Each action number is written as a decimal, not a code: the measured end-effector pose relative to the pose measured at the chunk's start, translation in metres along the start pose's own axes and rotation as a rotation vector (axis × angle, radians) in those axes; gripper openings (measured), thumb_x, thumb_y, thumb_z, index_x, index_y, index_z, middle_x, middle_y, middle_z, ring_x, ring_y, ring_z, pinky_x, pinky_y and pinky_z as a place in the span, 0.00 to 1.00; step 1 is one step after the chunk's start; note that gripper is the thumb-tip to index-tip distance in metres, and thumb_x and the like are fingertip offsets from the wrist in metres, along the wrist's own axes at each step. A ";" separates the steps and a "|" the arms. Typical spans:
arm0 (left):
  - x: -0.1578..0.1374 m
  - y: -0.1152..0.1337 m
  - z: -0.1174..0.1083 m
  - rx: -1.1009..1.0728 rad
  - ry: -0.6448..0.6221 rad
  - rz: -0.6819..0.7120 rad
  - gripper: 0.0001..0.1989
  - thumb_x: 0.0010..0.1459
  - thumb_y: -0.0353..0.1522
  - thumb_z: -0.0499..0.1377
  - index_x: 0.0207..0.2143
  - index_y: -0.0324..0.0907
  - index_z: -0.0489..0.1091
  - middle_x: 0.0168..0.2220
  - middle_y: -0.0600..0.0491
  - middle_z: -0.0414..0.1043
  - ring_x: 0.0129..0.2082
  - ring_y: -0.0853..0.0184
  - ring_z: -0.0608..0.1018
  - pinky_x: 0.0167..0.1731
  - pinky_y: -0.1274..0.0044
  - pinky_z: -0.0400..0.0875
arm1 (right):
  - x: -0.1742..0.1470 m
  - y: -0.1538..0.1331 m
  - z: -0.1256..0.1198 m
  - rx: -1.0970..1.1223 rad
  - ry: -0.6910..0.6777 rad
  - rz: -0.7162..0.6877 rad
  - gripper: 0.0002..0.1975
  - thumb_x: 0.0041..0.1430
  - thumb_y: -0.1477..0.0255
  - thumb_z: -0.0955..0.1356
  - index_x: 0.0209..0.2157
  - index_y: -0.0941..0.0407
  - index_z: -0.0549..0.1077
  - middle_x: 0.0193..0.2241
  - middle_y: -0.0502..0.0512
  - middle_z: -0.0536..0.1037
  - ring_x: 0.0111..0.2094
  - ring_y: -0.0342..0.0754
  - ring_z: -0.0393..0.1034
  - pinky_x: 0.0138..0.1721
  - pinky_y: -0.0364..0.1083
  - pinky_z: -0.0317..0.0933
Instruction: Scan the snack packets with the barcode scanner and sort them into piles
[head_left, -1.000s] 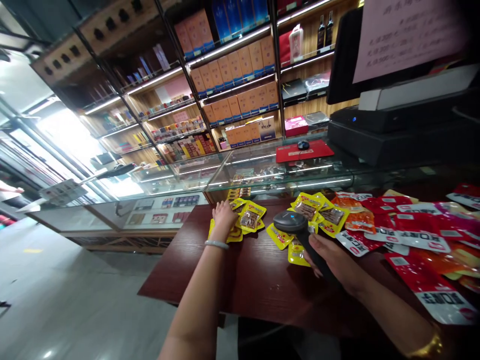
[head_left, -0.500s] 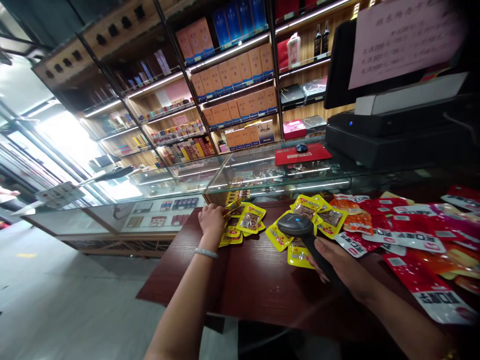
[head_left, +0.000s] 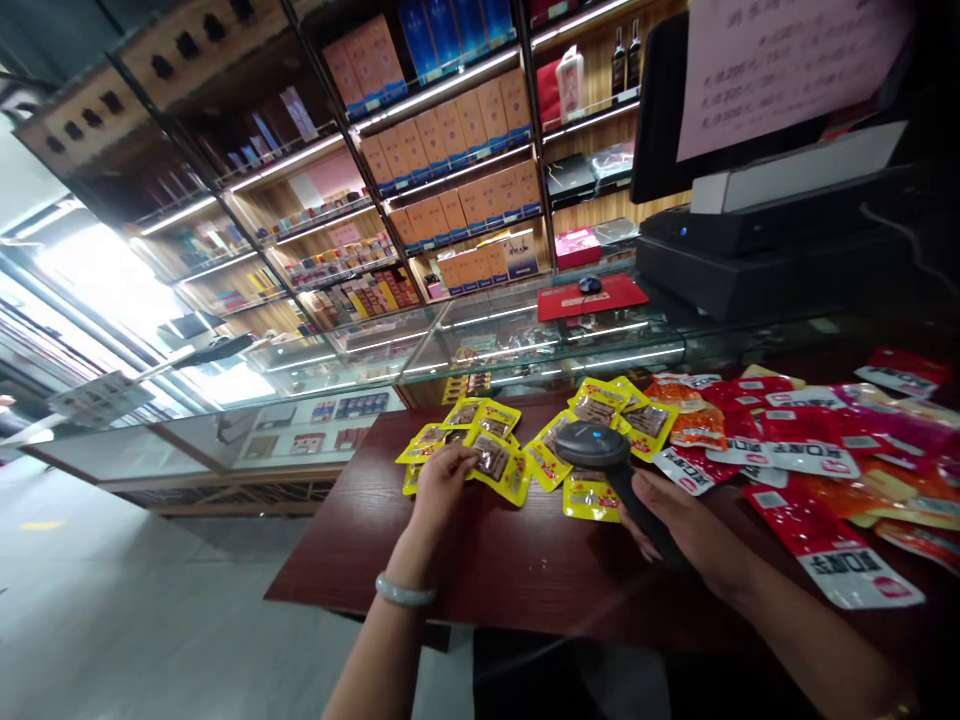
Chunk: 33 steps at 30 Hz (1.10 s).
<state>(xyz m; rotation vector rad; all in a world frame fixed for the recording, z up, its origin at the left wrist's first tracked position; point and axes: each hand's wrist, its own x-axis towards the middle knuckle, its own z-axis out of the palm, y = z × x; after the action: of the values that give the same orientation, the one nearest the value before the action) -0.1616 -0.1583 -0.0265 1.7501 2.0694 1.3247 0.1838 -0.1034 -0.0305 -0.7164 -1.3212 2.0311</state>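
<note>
My left hand (head_left: 442,482), with a pale bangle on its wrist, is closed in a pinch at the edge of a yellow snack packet (head_left: 496,464) with a clear window. That packet is slightly tilted over a pile of similar yellow packets (head_left: 422,441) on the dark red wooden table (head_left: 352,535). My right hand (head_left: 671,515) is wrapped round the handle of a black barcode scanner (head_left: 592,446) with a lit blue light. Its head is above a second group of yellow packets (head_left: 651,425), partly covering them.
Red and white packets (head_left: 836,545) and orange packets (head_left: 694,425) lie heaped on the right. Behind the table stand a glass display counter (head_left: 442,350), a red mat (head_left: 592,298) with a mouse, and a black monitor (head_left: 660,110). Shelves of boxes line the wall.
My left hand has moved right and nearer, from the far edge of the left pile to a packet at its right side. The scanner stays over the right-hand group.
</note>
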 end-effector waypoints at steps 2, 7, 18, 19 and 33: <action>-0.006 -0.002 0.009 -0.065 0.084 -0.084 0.10 0.53 0.34 0.64 0.39 0.43 0.76 0.40 0.49 0.77 0.39 0.64 0.78 0.43 0.70 0.73 | -0.001 0.001 0.001 -0.010 -0.029 0.008 0.23 0.62 0.49 0.65 0.32 0.56 0.65 0.21 0.44 0.66 0.19 0.37 0.56 0.22 0.39 0.54; -0.012 0.010 0.021 -0.296 0.106 -0.191 0.27 0.51 0.31 0.64 0.54 0.45 0.68 0.47 0.49 0.73 0.34 0.70 0.76 0.35 0.78 0.73 | 0.001 0.000 0.010 -0.037 -0.103 0.014 0.22 0.63 0.49 0.64 0.35 0.56 0.66 0.21 0.44 0.64 0.19 0.37 0.55 0.20 0.39 0.52; -0.009 0.034 0.034 -0.431 0.066 -0.167 0.25 0.51 0.28 0.60 0.54 0.44 0.67 0.42 0.51 0.75 0.28 0.74 0.74 0.28 0.81 0.70 | 0.007 0.002 0.014 -0.084 -0.148 -0.003 0.24 0.63 0.48 0.64 0.44 0.56 0.67 0.21 0.44 0.66 0.18 0.39 0.57 0.20 0.39 0.55; -0.005 0.036 0.036 -0.443 0.070 -0.172 0.25 0.51 0.28 0.61 0.53 0.44 0.68 0.43 0.50 0.75 0.31 0.72 0.76 0.31 0.80 0.72 | 0.007 0.003 0.013 -0.073 -0.138 0.002 0.23 0.63 0.49 0.64 0.42 0.56 0.67 0.21 0.45 0.66 0.18 0.38 0.57 0.20 0.39 0.54; 0.060 0.052 0.085 0.237 -0.020 -0.171 0.24 0.57 0.35 0.62 0.55 0.39 0.68 0.56 0.40 0.71 0.59 0.55 0.70 0.59 0.65 0.61 | 0.001 0.002 0.001 -0.088 -0.044 0.009 0.22 0.64 0.49 0.64 0.31 0.55 0.65 0.21 0.45 0.65 0.19 0.39 0.56 0.22 0.41 0.55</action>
<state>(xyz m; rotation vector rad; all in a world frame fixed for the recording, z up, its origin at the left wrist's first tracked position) -0.0926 -0.0655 -0.0178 1.6143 2.3867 1.0491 0.1818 -0.1041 -0.0315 -0.7215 -1.4424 2.0168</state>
